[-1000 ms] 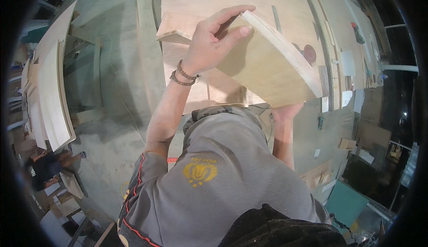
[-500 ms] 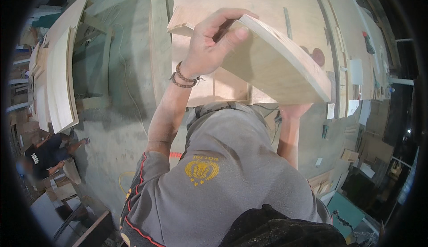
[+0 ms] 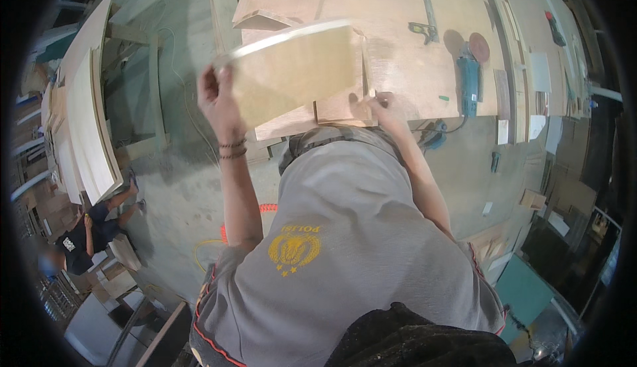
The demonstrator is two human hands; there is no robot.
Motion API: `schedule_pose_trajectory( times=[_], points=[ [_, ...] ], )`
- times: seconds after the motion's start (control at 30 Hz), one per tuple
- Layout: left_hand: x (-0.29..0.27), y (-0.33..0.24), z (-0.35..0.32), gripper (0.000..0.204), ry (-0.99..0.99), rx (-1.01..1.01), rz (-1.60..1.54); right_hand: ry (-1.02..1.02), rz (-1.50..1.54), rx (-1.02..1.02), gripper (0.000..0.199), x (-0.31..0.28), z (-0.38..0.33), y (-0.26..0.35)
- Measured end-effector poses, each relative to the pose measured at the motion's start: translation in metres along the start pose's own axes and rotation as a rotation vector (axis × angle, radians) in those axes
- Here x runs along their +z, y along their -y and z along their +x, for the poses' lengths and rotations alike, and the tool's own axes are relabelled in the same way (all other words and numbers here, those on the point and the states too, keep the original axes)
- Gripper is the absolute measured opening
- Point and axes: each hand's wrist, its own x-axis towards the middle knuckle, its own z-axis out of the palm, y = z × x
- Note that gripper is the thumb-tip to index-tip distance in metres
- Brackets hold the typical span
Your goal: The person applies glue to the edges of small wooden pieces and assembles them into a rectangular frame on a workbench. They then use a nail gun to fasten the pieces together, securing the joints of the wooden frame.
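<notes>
My left hand (image 3: 220, 98) grips the left end of a flat wooden panel (image 3: 292, 72) with a pale edge, its fingers closed over the corner. The panel is tilted above the workbench (image 3: 398, 68) in front of my body, slightly blurred. My right hand (image 3: 388, 110) is at the bench's near edge, finger and thumb pinched together beside the end of a thin upright wooden edge (image 3: 368, 75). What those fingers hold is too small to make out. Under the raised panel lie further wooden pieces (image 3: 345, 112), partly hidden.
A teal angle grinder (image 3: 469, 85) with a reddish disc lies on the bench's right side. Nearby are a clamp (image 3: 424, 30) and a small green piece (image 3: 444, 98). Stacked boards (image 3: 93, 122) stand on the left. A person (image 3: 89, 238) sits low at the far left.
The panel has swung left and turned flatter, with my left hand moving left and down. My right hand has come from beneath the panel to the bench edge.
</notes>
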Motion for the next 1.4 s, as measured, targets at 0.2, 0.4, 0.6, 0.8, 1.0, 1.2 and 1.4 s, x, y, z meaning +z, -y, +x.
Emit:
schedule_pose_trajectory(
  times=[0.2,0.4,0.6,0.8,1.0,1.2,1.4],
  points=[
    [-0.071,0.032,-0.026,0.029,-0.252,-0.113,-0.013,-0.026,-0.321,-0.079,0.057,0.016,0.007,0.007],
    [-0.089,0.079,-0.043,0.031,-0.430,-0.260,-0.035,-0.280,-0.280,-0.174,0.039,0.008,0.022,-0.004],
    [-0.069,0.125,-0.054,0.038,-0.371,-0.419,-0.175,-0.384,0.009,-0.251,0.043,-0.061,-0.004,0.028],
    [-0.036,0.195,-0.040,0.063,-0.148,-0.301,0.166,-0.592,-0.008,-0.547,0.065,-0.099,-0.050,0.069],
    [0.017,0.163,-0.020,0.092,-0.019,-0.250,0.726,-0.628,-0.196,-0.648,0.069,-0.097,-0.074,0.083],
    [0.114,-0.035,-0.050,0.082,0.400,-0.266,-0.175,-0.656,-0.389,-0.890,0.069,-0.079,-0.092,0.097],
    [0.149,-0.082,-0.054,0.035,0.130,-0.067,-0.276,-0.708,-0.313,-0.980,0.071,-0.036,-0.101,0.111]
  ],
)
